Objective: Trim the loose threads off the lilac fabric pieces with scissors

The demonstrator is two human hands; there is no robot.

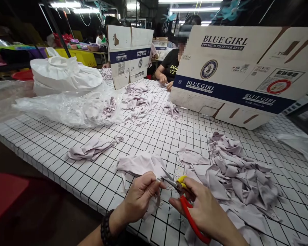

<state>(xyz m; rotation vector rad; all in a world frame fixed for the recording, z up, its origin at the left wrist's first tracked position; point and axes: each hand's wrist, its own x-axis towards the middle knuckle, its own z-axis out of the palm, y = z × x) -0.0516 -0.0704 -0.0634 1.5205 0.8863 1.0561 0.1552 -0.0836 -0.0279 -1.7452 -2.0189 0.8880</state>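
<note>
My right hand [202, 208] grips a pair of scissors [187, 208] with one red and one yellow handle, the blades parted and pointing up and left. Close to their tips, my left hand [141, 196] is closed in a pinch on a pale lilac fabric piece [154, 205], part of which hangs below the fingers. Just beyond, a flat lilac fabric piece [141, 163] lies on the grid-patterned table. A heap of the same crumpled fabric [236, 174] is to the right, beside my right hand. Small scraps are scattered under the blades.
A large Blue Girl carton [236, 68] stands at the right, a smaller carton [130, 56] at the back. Clear plastic bags with fabric [69, 106] lie at the left. Another person [170, 65] works across the table [66, 174]. A red stool [7, 198] is at lower left.
</note>
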